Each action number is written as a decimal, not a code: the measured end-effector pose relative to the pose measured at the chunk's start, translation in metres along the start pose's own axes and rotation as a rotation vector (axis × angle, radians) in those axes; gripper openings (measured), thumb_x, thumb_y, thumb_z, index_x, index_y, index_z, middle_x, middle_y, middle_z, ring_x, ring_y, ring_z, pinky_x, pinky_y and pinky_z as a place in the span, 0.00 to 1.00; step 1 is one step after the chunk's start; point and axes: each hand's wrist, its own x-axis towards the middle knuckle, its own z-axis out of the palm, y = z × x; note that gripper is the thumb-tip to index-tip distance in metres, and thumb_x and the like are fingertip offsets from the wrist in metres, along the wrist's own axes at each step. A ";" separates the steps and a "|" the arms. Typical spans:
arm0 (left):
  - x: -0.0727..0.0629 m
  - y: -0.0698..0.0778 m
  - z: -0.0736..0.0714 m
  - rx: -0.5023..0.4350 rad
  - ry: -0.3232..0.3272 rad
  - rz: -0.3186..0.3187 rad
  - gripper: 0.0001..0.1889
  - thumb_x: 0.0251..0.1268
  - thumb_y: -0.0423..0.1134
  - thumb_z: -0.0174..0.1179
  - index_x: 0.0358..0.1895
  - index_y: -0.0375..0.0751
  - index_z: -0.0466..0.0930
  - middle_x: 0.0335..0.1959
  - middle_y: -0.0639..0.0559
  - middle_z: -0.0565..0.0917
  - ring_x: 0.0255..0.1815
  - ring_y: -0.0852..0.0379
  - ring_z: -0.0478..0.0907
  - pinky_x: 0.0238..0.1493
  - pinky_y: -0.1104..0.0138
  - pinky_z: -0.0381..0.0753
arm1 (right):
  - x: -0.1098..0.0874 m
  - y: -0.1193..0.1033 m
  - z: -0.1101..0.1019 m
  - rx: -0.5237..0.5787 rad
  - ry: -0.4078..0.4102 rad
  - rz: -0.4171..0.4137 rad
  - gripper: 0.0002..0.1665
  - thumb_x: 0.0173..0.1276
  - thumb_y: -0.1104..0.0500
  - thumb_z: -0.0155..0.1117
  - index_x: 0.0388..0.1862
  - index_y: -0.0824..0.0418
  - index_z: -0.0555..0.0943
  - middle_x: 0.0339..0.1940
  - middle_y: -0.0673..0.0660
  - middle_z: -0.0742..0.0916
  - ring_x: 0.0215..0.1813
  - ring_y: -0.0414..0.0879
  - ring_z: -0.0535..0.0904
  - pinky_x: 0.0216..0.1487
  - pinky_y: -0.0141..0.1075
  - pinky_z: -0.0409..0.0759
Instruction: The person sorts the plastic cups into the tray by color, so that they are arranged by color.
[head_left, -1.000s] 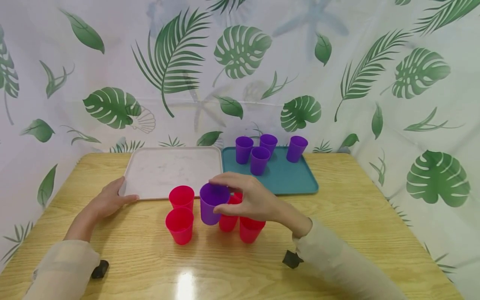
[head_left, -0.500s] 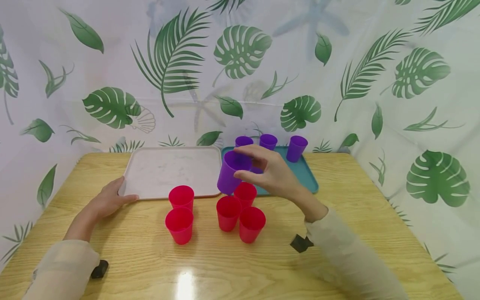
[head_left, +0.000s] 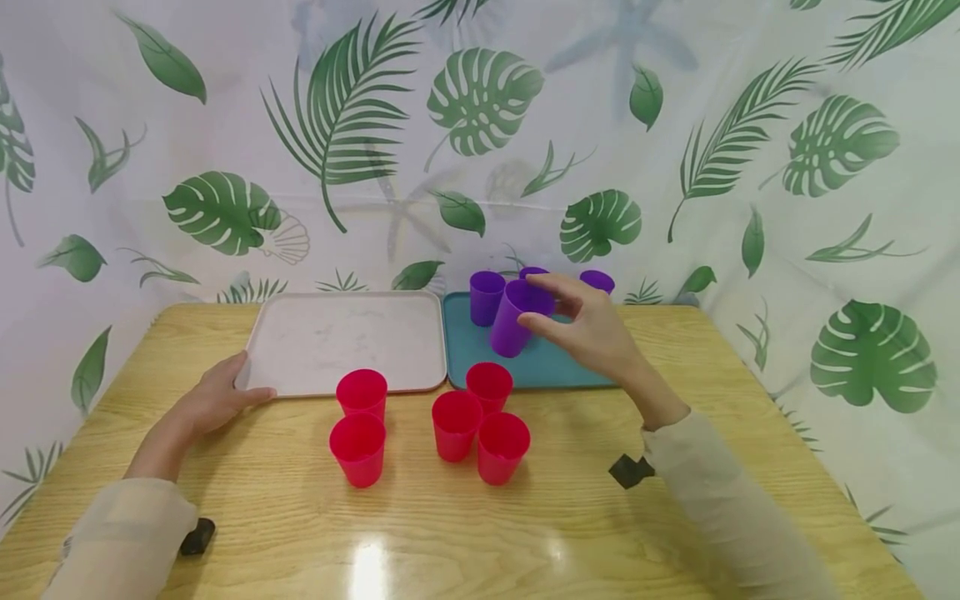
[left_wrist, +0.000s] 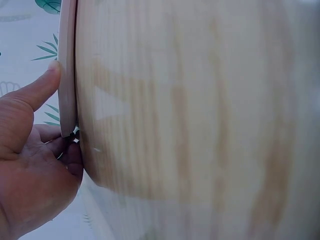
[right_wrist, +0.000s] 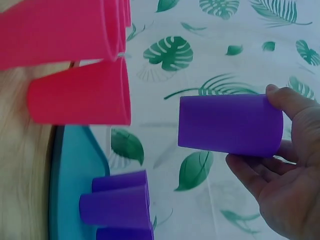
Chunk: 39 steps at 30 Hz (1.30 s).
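Right hand (head_left: pixel 588 329): grasping the raised purple cup (head_left: pixel 512 325) near its rim, your thumb on one side, fingers opposite; this likely leaves the base free for standing.
Raised purple cup: one, tilted, above the teal tray (head_left: pixel 467 362) and apparently apart from it.
Left hand (head_left: pixel 213 396): gripping the near-left corner of the white tray (head_left: pixel 337 346), probably so you keep it steady.
Other purple cups (head_left: pixel 487 298): three show, standing on the teal tray; your hand and its cup may hide more.
Red cups (head_left: pixel 453 429): five, upright on the table (head_left: pixel 420 533), a pair left and a trio right, seemingly placed for easy reach.
Trays: two, side by side, white left, teal right.
Backdrop (head_left: pixel 480 108): leaf-printed cloth, behind the table.
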 end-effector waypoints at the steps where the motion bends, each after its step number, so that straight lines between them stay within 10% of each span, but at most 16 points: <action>1: 0.001 0.000 0.000 -0.002 0.000 0.002 0.51 0.75 0.45 0.62 0.78 0.17 0.36 0.77 0.15 0.43 0.78 0.19 0.39 0.76 0.33 0.42 | -0.001 0.004 -0.003 -0.003 0.006 0.013 0.33 0.68 0.59 0.76 0.70 0.64 0.78 0.65 0.60 0.83 0.58 0.51 0.82 0.56 0.32 0.82; 28: 0.005 -0.006 -0.002 -0.015 -0.011 0.003 0.52 0.75 0.47 0.63 0.79 0.20 0.35 0.78 0.17 0.43 0.79 0.21 0.38 0.76 0.33 0.41 | -0.038 0.091 -0.063 -0.126 0.123 0.197 0.35 0.70 0.56 0.74 0.71 0.68 0.76 0.61 0.68 0.84 0.43 0.31 0.80 0.43 0.17 0.77; 39: 0.005 -0.007 0.000 -0.017 -0.010 0.011 0.52 0.75 0.47 0.63 0.79 0.20 0.35 0.78 0.17 0.42 0.79 0.21 0.38 0.77 0.33 0.40 | -0.028 0.112 -0.049 -0.152 0.118 0.227 0.35 0.71 0.54 0.73 0.70 0.69 0.76 0.60 0.68 0.83 0.53 0.58 0.83 0.46 0.15 0.75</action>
